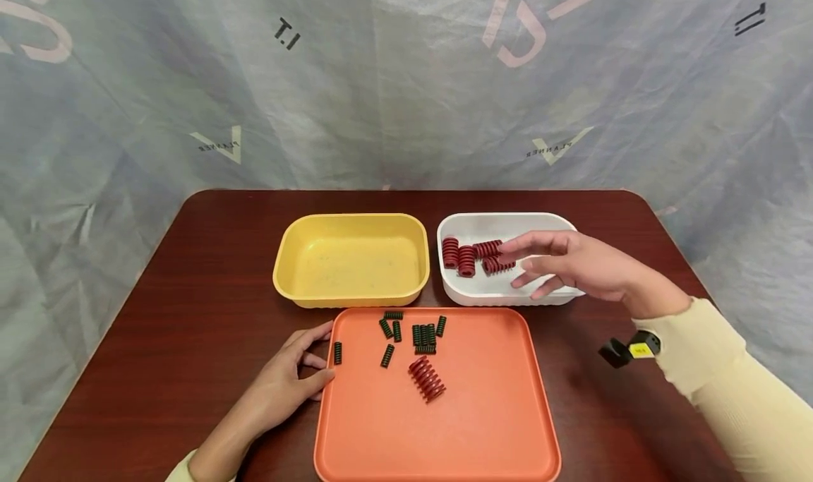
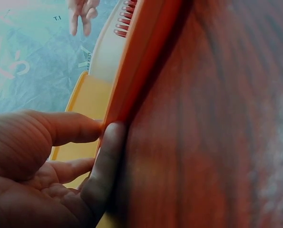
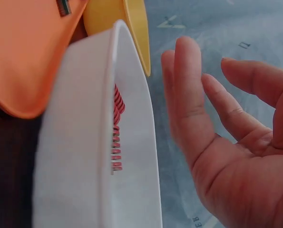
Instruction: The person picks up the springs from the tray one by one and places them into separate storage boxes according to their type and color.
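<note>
My right hand (image 1: pixel 571 263) hovers above the white bin (image 1: pixel 457 295), fingers spread and holding nothing. Several red coil springs (image 1: pixel 466 261) lie in the left part of that bin; my fingertips partly overlap them in the head view. With thumb and fingers, my left hand (image 1: pixel 286 380) grips the left rim of the orange tray (image 1: pixel 483 425); the left wrist view shows the fingers (image 2: pixel 108 147) at the tray's edge. One larger red spring (image 1: pixel 428 380) lies tilted near the tray's middle. Several small dark green springs (image 1: pixel 387 356) are scattered over its far left part.
A yellow bin (image 1: pixel 352 302) stands left of the white one, beyond the tray, with nothing visible inside. All sit on a dark red-brown wooden table (image 1: pixel 159 327). A grey printed sheet (image 1: pixel 381 80) hangs behind the table and along its sides.
</note>
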Demonstrator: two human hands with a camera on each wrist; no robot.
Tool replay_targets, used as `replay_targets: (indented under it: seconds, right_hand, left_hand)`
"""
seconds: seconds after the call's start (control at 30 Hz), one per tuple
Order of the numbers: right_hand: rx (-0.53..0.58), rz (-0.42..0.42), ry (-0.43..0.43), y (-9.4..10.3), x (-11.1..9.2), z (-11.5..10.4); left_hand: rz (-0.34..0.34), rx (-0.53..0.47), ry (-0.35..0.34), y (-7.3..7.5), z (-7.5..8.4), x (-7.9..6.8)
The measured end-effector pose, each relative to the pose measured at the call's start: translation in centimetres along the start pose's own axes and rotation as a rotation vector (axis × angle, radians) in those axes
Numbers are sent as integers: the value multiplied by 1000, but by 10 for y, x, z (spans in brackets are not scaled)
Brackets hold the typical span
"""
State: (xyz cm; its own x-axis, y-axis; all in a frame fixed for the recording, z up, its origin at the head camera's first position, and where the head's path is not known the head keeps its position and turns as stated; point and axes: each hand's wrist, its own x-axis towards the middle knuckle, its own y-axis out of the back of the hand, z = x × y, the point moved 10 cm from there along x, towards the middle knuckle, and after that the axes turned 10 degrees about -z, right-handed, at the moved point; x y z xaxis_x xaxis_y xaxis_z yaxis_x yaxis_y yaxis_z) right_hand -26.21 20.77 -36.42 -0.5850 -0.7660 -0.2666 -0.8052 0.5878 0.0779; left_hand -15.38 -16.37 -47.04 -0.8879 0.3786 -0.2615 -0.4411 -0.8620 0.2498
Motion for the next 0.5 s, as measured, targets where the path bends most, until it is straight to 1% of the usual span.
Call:
replay_targets:
  seconds: [0.13,0.27,0.37,0.5]
  right_hand:
    - [11,-5,45,-10,-15,5]
    - [50,-28,108,-21,-26,7]
    - [67,-30,136,-29,-33,10]
    - [78,-25,146,-40,-40,19]
  left_hand:
    - [-2,-11,-25,0,3,0]
    - [-2,-13,-22,0,1,0]
    - [0,-8,6,0,-2,1]
    - [-1,-6,36,-1,-5,1]
